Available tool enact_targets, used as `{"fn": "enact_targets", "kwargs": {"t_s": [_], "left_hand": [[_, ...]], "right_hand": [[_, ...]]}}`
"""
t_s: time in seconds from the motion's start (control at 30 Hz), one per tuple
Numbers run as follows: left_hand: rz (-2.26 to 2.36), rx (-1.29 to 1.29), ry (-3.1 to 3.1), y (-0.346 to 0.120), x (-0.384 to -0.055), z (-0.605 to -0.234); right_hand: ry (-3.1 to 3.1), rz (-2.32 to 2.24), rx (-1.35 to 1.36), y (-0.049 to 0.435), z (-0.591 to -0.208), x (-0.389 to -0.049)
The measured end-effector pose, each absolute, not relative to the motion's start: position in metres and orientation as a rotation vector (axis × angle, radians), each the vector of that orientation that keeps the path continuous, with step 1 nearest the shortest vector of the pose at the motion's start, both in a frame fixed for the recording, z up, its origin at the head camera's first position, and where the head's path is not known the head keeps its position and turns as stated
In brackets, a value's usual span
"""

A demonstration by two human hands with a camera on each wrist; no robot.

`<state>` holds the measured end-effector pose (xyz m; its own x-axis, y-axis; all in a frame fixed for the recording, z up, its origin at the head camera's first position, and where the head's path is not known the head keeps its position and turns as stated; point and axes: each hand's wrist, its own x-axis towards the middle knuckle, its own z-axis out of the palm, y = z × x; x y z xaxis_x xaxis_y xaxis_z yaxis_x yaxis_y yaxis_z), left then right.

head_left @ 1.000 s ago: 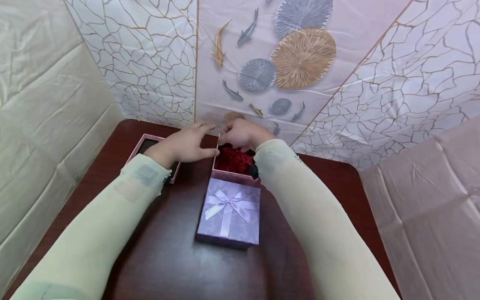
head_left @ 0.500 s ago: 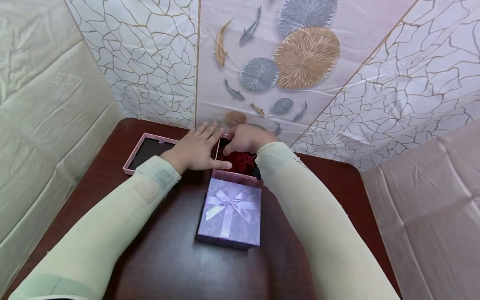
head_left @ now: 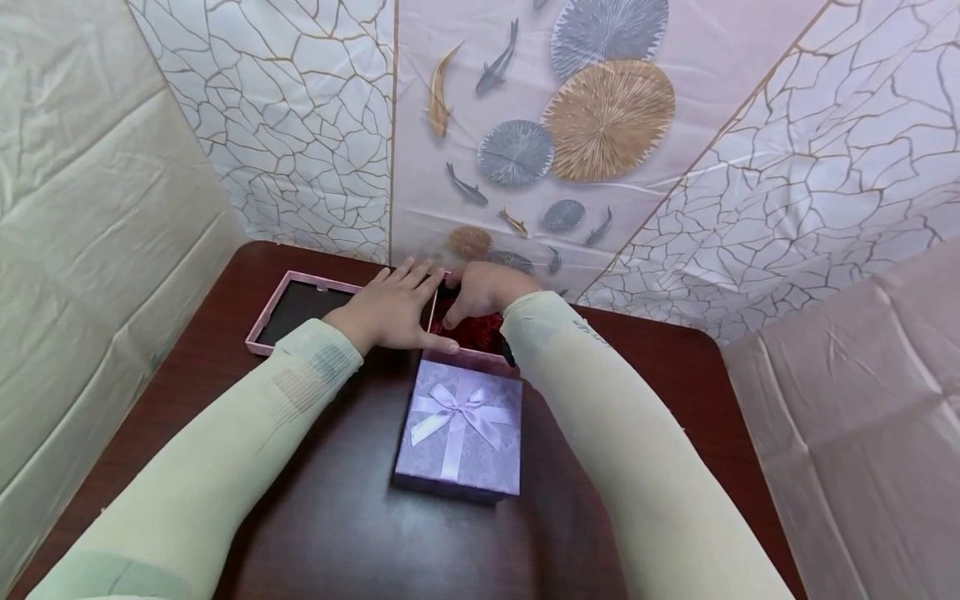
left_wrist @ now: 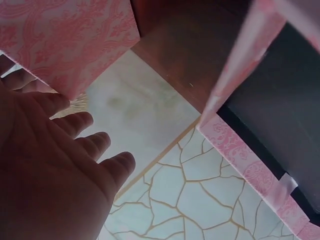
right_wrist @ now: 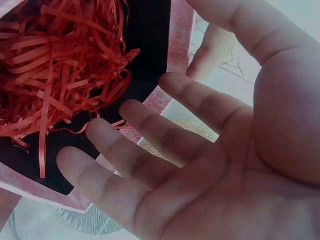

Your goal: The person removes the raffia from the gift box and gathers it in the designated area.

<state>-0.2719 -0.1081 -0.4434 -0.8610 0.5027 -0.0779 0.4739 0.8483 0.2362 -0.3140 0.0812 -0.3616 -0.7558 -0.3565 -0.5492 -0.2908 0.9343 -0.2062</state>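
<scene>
A pink patterned box [right_wrist: 175, 47] with a black inside holds red shredded paper [right_wrist: 65, 65]. My right hand [head_left: 491, 287] is over its far part; in the right wrist view the fingers [right_wrist: 145, 130] stretch across the rim above the paper, holding nothing. My left hand [head_left: 390, 310] lies spread along the box's left side, its thumb reaching over the near left part of the rim. In the left wrist view that hand [left_wrist: 55, 155] has its fingers extended beside the box's patterned outer wall [left_wrist: 70, 35], and no object is seen in the palm.
Left of the left hand lies a shallow pink lid [head_left: 258, 333] with a black inside. A lilac gift box [head_left: 427, 462] with a ribbon bow stands just in front of the pink box. The dark table [head_left: 322, 517] meets a patterned cloth [head_left: 300, 125] behind.
My left hand has moved right and spread its fingers, its thumb now over the box rim. My right hand, earlier with bent fingers at the box's left rim, has opened its thumb over the paper.
</scene>
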Motion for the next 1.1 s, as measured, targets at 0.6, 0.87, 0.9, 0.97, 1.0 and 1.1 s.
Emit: {"fn": "enact_targets", "kwargs": {"t_s": [0.6, 0.87, 0.9, 0.97, 1.0, 1.1], "left_hand": [[0.33, 0.68, 2.772, -0.109, -0.271, -0.444], [0.256, 0.688, 2.786, -0.109, -0.269, -0.444], [0.254, 0.687, 2.784, -0.108, -0.269, -0.444], [0.264, 0.681, 2.783, -0.107, -0.269, -0.443], [0.271, 0.678, 2.781, -0.107, -0.269, -0.442], [0.285, 0.668, 2.777, -0.106, -0.268, -0.44]], "right_hand": [[2.464, -0.11, -0.467, 0.078, -0.376, -0.32], [2.436, -0.109, -0.426, 0.079, -0.384, -0.323], [2.434, -0.102, -0.428, 0.08, -0.385, -0.323], [2.431, -0.087, -0.442, 0.081, -0.386, -0.323], [2.431, -0.076, -0.454, 0.082, -0.386, -0.323], [2.431, -0.042, -0.488, 0.084, -0.388, -0.324]]}}
